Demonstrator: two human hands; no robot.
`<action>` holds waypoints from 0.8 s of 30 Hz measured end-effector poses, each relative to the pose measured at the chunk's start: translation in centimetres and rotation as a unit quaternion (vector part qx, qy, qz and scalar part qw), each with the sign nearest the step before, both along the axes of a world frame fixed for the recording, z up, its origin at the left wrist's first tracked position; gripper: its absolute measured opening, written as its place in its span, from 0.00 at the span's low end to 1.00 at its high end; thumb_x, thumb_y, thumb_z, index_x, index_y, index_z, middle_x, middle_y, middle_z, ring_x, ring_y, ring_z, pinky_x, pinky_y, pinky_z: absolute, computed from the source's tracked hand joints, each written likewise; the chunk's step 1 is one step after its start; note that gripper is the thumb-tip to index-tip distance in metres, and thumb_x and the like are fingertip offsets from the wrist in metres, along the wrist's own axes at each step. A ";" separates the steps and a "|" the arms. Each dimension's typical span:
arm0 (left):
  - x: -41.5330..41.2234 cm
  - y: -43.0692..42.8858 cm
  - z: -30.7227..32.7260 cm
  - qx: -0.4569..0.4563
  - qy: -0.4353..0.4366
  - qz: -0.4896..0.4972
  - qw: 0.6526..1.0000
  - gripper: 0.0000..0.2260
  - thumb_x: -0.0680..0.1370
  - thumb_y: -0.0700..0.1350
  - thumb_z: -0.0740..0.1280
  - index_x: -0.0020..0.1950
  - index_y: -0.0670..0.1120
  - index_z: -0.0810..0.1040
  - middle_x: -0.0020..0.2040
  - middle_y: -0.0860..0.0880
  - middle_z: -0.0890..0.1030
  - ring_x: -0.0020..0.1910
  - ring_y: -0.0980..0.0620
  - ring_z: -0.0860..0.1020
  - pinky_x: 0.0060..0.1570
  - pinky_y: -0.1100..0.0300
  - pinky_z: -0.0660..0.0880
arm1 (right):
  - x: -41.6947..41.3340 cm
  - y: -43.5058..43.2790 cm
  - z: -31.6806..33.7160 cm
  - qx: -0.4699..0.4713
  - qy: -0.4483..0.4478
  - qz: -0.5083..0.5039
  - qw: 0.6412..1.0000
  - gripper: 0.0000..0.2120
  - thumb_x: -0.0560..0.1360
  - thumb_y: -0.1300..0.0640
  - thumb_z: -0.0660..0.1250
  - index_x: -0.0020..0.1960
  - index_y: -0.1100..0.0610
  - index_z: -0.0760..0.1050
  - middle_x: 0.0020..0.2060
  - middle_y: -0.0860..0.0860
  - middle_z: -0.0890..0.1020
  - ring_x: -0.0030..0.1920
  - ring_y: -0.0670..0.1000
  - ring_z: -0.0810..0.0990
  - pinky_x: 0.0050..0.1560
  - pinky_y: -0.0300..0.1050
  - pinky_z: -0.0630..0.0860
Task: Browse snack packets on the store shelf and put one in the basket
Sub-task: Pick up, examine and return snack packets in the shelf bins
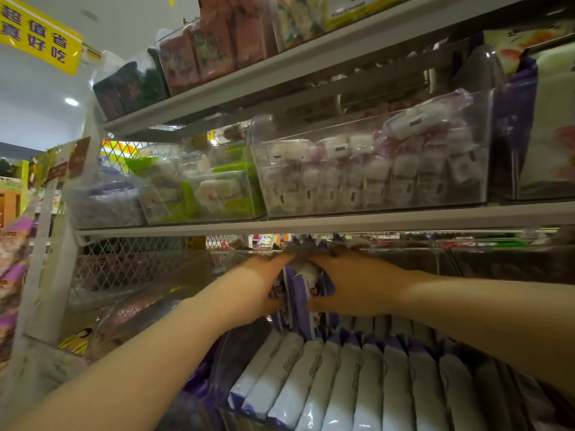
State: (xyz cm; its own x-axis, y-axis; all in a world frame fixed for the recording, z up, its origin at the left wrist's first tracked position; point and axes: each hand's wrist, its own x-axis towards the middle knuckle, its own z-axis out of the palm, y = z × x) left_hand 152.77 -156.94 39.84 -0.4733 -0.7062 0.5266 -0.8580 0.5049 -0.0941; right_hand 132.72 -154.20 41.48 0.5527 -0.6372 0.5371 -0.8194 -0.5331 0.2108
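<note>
Purple-and-white snack packets [302, 292] stand upright on edge, gripped between left hand [261, 286] and right hand [351, 284].

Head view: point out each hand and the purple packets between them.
left hand [263, 283]: head view, back of hand.
right hand [357, 284]: head view, back of hand.
purple packets [299, 293]: head view, exposed purple edge.

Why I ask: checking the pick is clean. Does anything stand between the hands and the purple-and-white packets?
Nothing visible does. The left hand and right hand already hold an upright bunch of purple-and-white foil snack packets from both sides. The basket is out of view, so that path cannot be judged.
</note>
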 end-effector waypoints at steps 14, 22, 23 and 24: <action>-1.0 -1.3 -0.1 0.039 0.042 -0.031 0.998 0.38 0.72 0.46 0.72 0.76 0.58 0.56 0.73 0.49 0.66 0.67 0.46 0.70 0.62 0.51 0.73 | -1.2 -2.5 0.6 0.026 0.011 -0.005 1.000 0.34 0.72 0.38 0.67 0.74 0.44 0.59 0.64 0.49 0.72 0.59 0.51 0.71 0.60 0.45 0.71; -3.7 -1.3 -0.7 -0.074 0.025 0.022 0.997 0.35 0.73 0.56 0.71 0.75 0.56 0.56 0.74 0.51 0.66 0.68 0.44 0.71 0.61 0.49 0.72 | -0.6 -2.3 1.3 0.058 0.000 0.002 0.998 0.27 0.74 0.44 0.68 0.70 0.51 0.68 0.60 0.48 0.75 0.56 0.48 0.74 0.57 0.31 0.69; -4.1 -1.5 -0.7 -0.082 0.021 0.033 0.996 0.34 0.74 0.56 0.70 0.75 0.55 0.57 0.73 0.50 0.67 0.67 0.43 0.72 0.60 0.49 0.73 | -0.9 -2.1 1.5 0.079 0.002 0.012 0.997 0.25 0.74 0.45 0.69 0.68 0.52 0.71 0.57 0.46 0.76 0.53 0.46 0.73 0.54 0.27 0.69; -4.4 -1.7 -0.8 -0.092 0.019 0.042 0.995 0.33 0.74 0.56 0.70 0.74 0.54 0.58 0.72 0.50 0.67 0.66 0.43 0.72 0.59 0.49 0.74 | -1.2 -2.0 1.7 0.096 0.000 0.015 0.995 0.25 0.72 0.45 0.71 0.66 0.51 0.72 0.57 0.47 0.77 0.53 0.46 0.74 0.55 0.29 0.70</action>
